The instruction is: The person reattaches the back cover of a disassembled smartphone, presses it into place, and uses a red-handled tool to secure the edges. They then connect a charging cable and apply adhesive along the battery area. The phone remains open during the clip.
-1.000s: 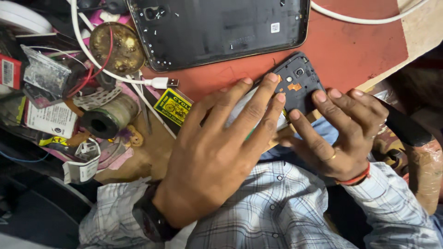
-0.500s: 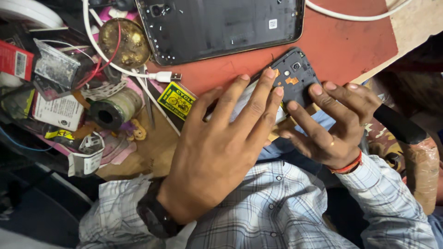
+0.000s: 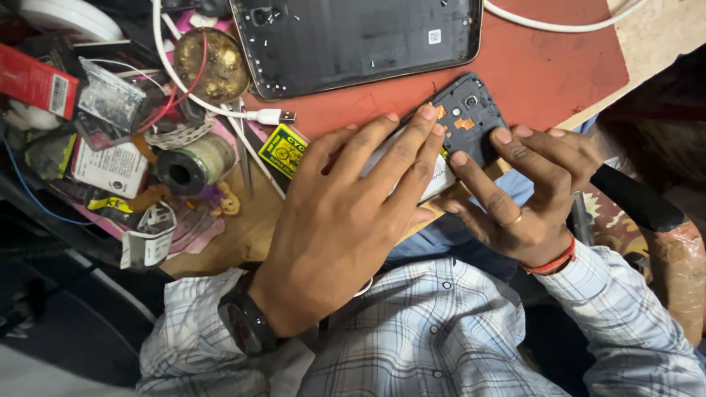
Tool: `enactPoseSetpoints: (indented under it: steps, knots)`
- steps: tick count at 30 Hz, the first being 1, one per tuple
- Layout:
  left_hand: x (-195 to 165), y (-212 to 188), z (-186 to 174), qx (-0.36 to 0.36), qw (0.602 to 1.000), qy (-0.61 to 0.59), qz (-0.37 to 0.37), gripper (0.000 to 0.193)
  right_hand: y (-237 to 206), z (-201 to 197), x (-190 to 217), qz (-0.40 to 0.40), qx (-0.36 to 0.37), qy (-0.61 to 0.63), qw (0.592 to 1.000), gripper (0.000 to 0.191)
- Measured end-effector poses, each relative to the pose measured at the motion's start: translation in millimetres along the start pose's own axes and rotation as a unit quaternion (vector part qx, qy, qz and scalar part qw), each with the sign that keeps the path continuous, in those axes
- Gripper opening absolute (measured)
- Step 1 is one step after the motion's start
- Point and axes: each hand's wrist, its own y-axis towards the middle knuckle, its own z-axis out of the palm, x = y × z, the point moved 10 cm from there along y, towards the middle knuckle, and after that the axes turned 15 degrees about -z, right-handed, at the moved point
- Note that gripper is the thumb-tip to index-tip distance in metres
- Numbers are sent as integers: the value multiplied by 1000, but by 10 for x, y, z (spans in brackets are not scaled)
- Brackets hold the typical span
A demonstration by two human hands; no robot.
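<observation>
A small dark phone [image 3: 471, 114] with its back cover off lies at the edge of a red mat [image 3: 548, 70], with orange patches and a camera lens showing. My left hand [image 3: 346, 220], with a dark watch on the wrist, lies flat over the phone's lower part. Its fingertips press on a white battery [image 3: 439, 180]. My right hand [image 3: 526, 198], with a ring and a red thread on the wrist, grips the phone's right edge with its fingertips.
A large dark tablet back shell [image 3: 360, 40] lies above on the mat. A white cable plug [image 3: 268, 116], a yellow sticker [image 3: 285, 149], a solder spool [image 3: 193, 163], a round brass tin [image 3: 206, 62] and tweezers [image 3: 243, 158] crowd the left. A dark padded armrest [image 3: 632, 198] is on the right.
The view has shifted a little and both hands sit slightly higher on the phone. My right fingers have closed in on its right edge.
</observation>
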Motion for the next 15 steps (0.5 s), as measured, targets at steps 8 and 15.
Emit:
enactPoseSetpoints:
  steps: [8,15]
  knots:
    - [-144,-22,40,-16,999,39,9,60,-17,2,-6,5,-32,-8,999,38]
    - [-390,-17,129,-20,992,95,81,53,-28,-83,-70,14,-70,20,997,41]
